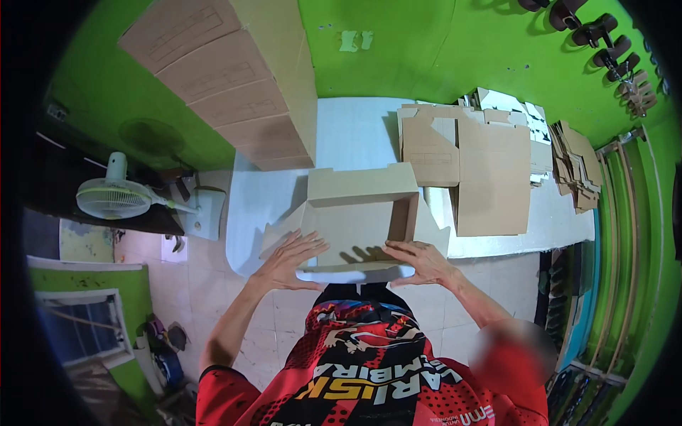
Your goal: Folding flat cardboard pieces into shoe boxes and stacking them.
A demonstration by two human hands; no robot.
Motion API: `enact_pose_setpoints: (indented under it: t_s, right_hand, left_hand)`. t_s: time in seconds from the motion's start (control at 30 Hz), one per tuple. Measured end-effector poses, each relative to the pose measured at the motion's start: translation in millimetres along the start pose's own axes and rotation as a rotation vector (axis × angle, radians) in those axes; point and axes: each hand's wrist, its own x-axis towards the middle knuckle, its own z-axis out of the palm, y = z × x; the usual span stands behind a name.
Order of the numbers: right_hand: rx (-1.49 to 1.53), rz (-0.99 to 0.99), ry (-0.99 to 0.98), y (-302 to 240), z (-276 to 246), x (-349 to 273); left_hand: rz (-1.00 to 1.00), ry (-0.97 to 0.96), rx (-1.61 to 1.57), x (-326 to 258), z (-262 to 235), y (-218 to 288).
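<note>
A half-folded brown cardboard box (359, 206) rests on the white table (348, 135) at its near edge, with its back wall upright and side flaps spread outward. My left hand (291, 259) lies flat, fingers spread, on the box's near left flap. My right hand (419, 261) presses on the near right part of the box, fingers apart. Both forearms reach up from the lower edge over a red and black patterned shirt.
A stack of flat cardboard blanks (469, 167) lies on the table to the right, with more folded pieces (579, 167) beyond. A tall pile of closed cartons (234, 78) stands at the left rear. A small fan (114, 195) sits on the left. Green walls surround.
</note>
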Motion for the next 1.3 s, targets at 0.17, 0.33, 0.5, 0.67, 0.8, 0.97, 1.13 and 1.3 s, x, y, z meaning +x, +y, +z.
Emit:
enact_pose_setpoints:
  t_s: [0.17,0.33,0.5,0.67,0.8,0.97,1.13,1.3]
  right_hand:
    - [-0.242,-0.150,-0.105,8.8,45.3,-19.3]
    - [-0.105,-0.085,-0.149,3.2,42.4,-24.1]
    - [-0.110,0.173,-0.015,-16.4,63.6,10.0]
    - [-0.236,0.011,-0.026,-36.6,120.1,70.8]
    - [-0.301,-0.154,0.186,-13.1,91.9,46.1]
    - [-0.408,-0.194,0.245,34.3,64.5,-9.7]
    - [-0.381,-0.068,0.151,56.3,51.7,-42.6]
    - [-0.229,0.187,0.281,37.4,26.7,-50.4]
  left_hand:
    - [0.022,-0.229,0.153,-53.1,47.3,-5.6]
    - [0.078,-0.171,0.205,-54.1,58.0,-3.4]
    - [-0.121,0.037,0.209,-34.6,85.5,0.5]
    - [-0.107,0.058,0.245,-7.9,117.5,-11.8]
    - [-0.094,0.191,0.295,-17.7,126.7,-21.0]
    - [-0.051,0.210,0.305,-13.0,123.3,-18.1]
    - [-0.109,0.162,0.285,-12.5,124.1,-15.1]
    - [-0.136,0.396,0.322,-28.4,106.4,27.9]
